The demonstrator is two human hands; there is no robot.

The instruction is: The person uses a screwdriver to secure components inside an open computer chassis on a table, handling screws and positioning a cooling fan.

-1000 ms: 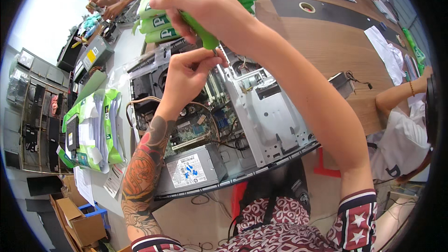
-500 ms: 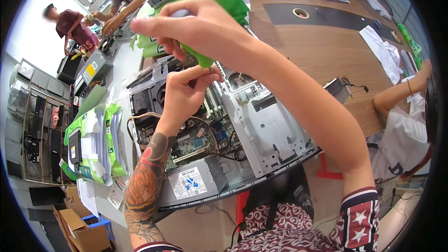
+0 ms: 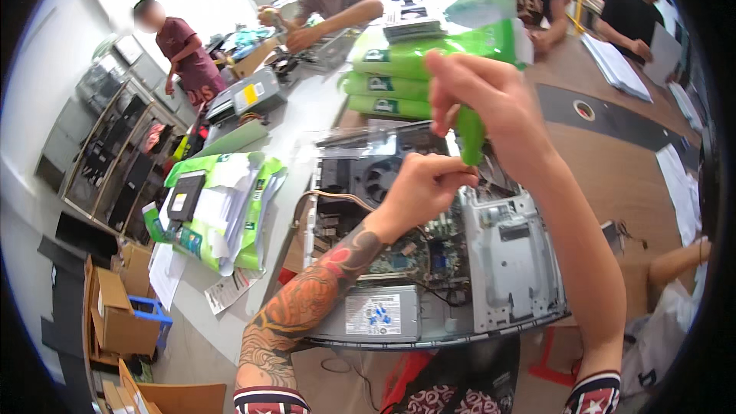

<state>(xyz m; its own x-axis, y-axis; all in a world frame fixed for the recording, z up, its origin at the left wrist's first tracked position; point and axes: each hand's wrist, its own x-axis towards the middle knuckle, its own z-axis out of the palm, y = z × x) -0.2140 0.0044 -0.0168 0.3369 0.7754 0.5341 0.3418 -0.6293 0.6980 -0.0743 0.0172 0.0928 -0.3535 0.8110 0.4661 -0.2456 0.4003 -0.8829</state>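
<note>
My right hand (image 3: 491, 103) is raised in front of the camera, closed around a green plastic package (image 3: 469, 134) whose top end (image 3: 491, 31) sticks up above my fingers. My left hand (image 3: 422, 188) sits just below it, fingers pinched on the lower end of the same green package. Both hands hover above an opened desktop computer case (image 3: 429, 261) that lies on its side, with its fan, circuit board and grey power supply (image 3: 376, 314) exposed.
A stack of green packages (image 3: 383, 84) stands behind the case. Torn green wrappers with a black drive (image 3: 215, 207) lie at the left. Several other people work at the far side. Cardboard boxes (image 3: 115, 314) and dark shelves (image 3: 115, 161) are at the left; papers lie on the brown desk (image 3: 629, 176).
My head has tipped up, so more of the room and the people at the far side show. Both hands stay on the green package, now a little more to the right.
</note>
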